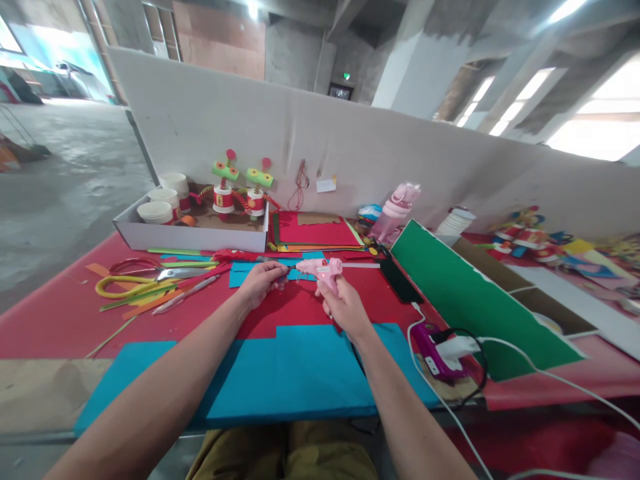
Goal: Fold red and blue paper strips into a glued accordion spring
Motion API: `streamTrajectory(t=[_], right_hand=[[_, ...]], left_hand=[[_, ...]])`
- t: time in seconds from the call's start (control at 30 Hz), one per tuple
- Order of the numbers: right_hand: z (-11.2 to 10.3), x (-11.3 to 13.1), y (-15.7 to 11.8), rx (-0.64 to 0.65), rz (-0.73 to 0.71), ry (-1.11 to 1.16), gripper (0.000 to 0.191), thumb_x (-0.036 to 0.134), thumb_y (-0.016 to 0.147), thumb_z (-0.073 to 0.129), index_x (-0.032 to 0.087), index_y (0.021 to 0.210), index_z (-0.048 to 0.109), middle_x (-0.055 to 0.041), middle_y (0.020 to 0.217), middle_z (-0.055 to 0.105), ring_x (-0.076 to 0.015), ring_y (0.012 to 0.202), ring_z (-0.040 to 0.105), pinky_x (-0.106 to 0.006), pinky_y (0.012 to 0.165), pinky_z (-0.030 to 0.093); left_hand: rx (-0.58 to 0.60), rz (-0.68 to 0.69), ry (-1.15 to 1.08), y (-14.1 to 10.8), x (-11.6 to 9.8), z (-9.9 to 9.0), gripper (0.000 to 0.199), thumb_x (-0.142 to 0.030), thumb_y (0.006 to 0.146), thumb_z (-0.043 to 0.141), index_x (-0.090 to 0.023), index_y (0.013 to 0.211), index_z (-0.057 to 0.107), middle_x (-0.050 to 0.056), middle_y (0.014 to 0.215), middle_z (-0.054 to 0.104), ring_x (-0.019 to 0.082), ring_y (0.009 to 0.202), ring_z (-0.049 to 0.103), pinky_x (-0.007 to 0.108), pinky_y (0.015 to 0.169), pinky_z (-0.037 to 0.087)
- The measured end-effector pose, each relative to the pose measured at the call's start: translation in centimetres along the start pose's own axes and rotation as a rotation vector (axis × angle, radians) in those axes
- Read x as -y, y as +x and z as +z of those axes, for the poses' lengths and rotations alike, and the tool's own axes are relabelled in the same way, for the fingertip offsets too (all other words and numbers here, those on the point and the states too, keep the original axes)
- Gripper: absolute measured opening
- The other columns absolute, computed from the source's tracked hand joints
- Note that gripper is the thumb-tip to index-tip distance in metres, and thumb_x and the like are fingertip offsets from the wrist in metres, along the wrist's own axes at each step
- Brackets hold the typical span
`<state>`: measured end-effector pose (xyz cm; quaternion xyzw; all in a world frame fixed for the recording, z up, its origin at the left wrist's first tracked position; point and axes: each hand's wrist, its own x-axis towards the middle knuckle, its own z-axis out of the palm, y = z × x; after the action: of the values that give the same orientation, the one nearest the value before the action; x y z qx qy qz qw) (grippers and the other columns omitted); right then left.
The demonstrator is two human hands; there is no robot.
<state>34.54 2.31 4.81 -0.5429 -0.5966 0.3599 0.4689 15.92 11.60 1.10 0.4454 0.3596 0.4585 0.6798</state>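
In my right hand (pixel 341 303) is a pink hot glue gun (pixel 320 267), gripped by its handle, its nozzle pointing left. A whitish glue stick (pixel 361 265) sticks out of its back end. My left hand (pixel 263 283) is closed in a pinch close to the nozzle tip, and a small dark piece shows at its fingertips, too small to name. Blue paper (pixel 240 275) lies on the red table cover beneath and behind the hands. Left of my left hand are yellow-handled scissors (pixel 125 287), a pen (pixel 185 295) and several coloured paper strips (pixel 150 305).
A grey box (pixel 193 237) holds paper cups (pixel 155 212) and two cup figures (pixel 223 199). Coloured sheets (pixel 310 233) and a pink bottle (pixel 397 212) stand behind. On the right are a phone (pixel 400 280), a purple power strip (pixel 437 353), cables and a green board (pixel 470 300).
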Motion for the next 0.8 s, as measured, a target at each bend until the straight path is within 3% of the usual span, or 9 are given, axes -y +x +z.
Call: streamTrajectory(t=[0.27, 0.8], right_hand=[[0.04, 0.19, -0.06, 0.004, 0.0, 0.0, 0.029, 0.05, 0.085, 0.051, 0.021, 0.084, 0.051, 0.0039, 0.057, 0.052, -0.0097, 0.04, 0.044, -0.022, 0.039, 0.034], [0.1, 0.03, -0.01, -0.001, 0.001, 0.034, 0.03, 0.05, 0.084, 0.052, 0.02, 0.089, 0.051, 0.0014, 0.069, 0.058, -0.0087, 0.041, 0.046, -0.021, 0.039, 0.034]], left_hand=[[0.007, 0.004, 0.005, 0.16, 0.2, -0.15, 0.027, -0.031, 0.065, 0.076, -0.012, 0.078, 0.063, 0.003, 0.057, 0.063, 0.007, 0.044, 0.05, 0.017, 0.045, 0.04], [0.015, 0.0, 0.003, 0.17, 0.24, -0.19, 0.024, -0.03, 0.067, 0.075, -0.012, 0.078, 0.064, 0.004, 0.058, 0.063, 0.007, 0.045, 0.05, 0.018, 0.046, 0.041]])
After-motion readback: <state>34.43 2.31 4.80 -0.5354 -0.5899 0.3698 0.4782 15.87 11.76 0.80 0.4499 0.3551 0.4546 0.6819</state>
